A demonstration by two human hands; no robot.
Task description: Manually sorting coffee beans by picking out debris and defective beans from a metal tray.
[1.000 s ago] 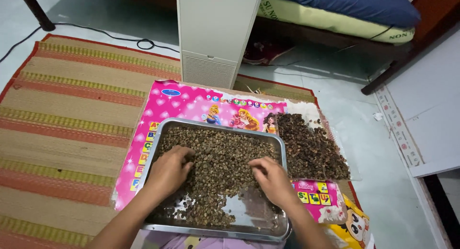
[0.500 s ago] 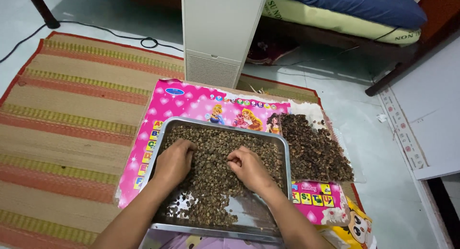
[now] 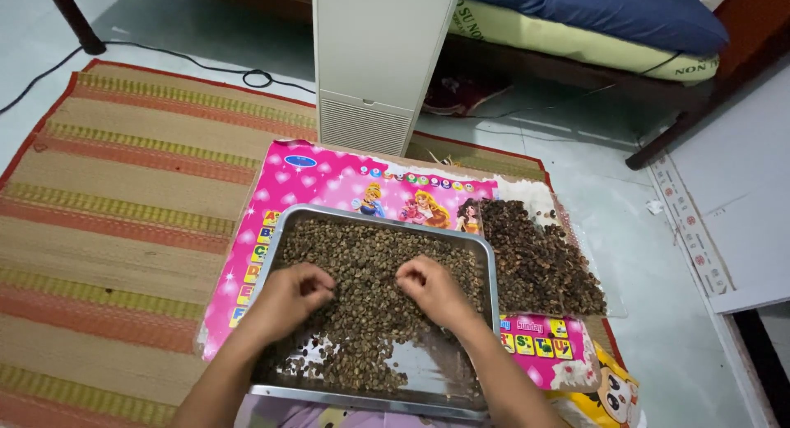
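A: Head view, quick pass. What's in the rectangular shiny metal tray (image 3: 271, 267)?

B: Small greenish-brown beans (image 3: 370, 263), thick at the far end, thin near the person, bare metal showing at the near right. Tray sits on a pink cartoon poster (image 3: 329, 181) over a striped woven mat (image 3: 123, 181).

A: Other piles?

B: Darker brown husky bits (image 3: 539, 259) heaped on a clear sheet just right of the tray.

A: Fingers?

B: Left hand (image 3: 284, 300) curled in, fingertips down in the beans. Right hand (image 3: 432, 288) likewise clenched loosely, fingertips pinched on beans mid-tray. Whether either actually grips any, can't tell.
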